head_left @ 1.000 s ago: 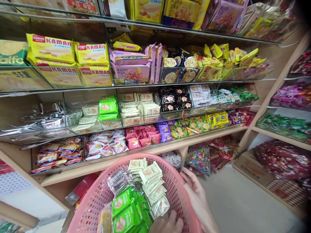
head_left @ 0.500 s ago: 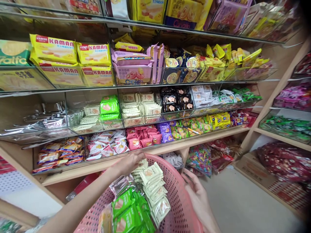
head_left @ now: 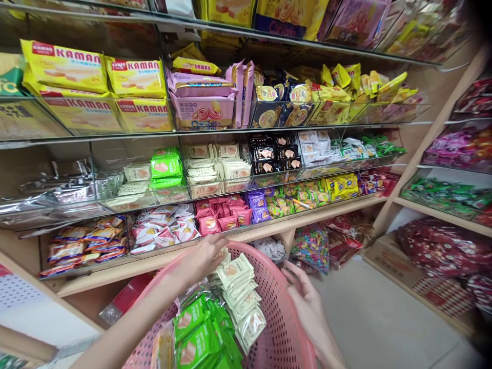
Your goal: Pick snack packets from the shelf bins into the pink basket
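Note:
A pink perforated basket [head_left: 274, 274] holds green wafer packets [head_left: 200, 328], a stack of cream packets [head_left: 240, 292] and some silver and orange-yellow wrappers. My left hand [head_left: 203, 256] reaches over the basket's far left rim, its fingers bent down and closed on cream packets at the back of the stack; the fingertips are partly hidden. At the right side, my right hand [head_left: 307, 305] grips the outside of the basket near its rim, fingers bent against it.
Ahead, tiered shelves [head_left: 246, 233] carry snacks in clear compartments, including yellow packs [head_left: 134, 77], black packets [head_left: 274, 154] and red packets [head_left: 223, 212]. A side shelf [head_left: 442, 210] and a cardboard box [head_left: 400, 266] stand right. Bagged sweets [head_left: 313, 246] lie below the front shelf.
The shelves have shifted slightly left and up in view. My left hand has moved a little left relative to the basket's contents; my right hand keeps its place on the basket.

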`<action>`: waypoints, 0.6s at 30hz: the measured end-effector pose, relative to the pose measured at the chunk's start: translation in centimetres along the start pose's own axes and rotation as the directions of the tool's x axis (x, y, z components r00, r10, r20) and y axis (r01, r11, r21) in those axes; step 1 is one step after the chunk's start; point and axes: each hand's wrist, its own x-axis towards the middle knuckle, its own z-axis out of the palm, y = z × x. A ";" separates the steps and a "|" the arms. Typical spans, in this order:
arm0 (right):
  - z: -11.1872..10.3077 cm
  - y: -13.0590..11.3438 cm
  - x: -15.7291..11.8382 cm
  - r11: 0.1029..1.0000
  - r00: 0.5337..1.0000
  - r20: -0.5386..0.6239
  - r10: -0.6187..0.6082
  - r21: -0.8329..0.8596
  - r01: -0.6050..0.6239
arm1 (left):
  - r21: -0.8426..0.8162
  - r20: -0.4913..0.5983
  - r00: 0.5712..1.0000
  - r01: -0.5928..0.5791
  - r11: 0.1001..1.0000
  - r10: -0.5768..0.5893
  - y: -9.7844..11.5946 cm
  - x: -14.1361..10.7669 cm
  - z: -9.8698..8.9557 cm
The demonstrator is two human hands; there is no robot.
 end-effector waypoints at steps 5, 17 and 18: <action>0.0 0.3 0.2 0.999 0.999 -0.016 -0.038 -0.012 0.037 | 0.156 0.303 0.902 -0.365 0.918 0.308 7.9 -1.8 6.5; -0.4 0.9 0.4 0.997 0.998 0.002 -0.069 0.020 0.069 | 0.308 0.247 0.941 -0.304 0.901 0.233 9.3 -1.6 16.6; -0.4 0.9 0.4 0.998 0.998 0.003 -0.068 0.018 0.068 | 0.304 0.249 0.937 -0.316 0.899 0.245 9.4 -1.7 16.6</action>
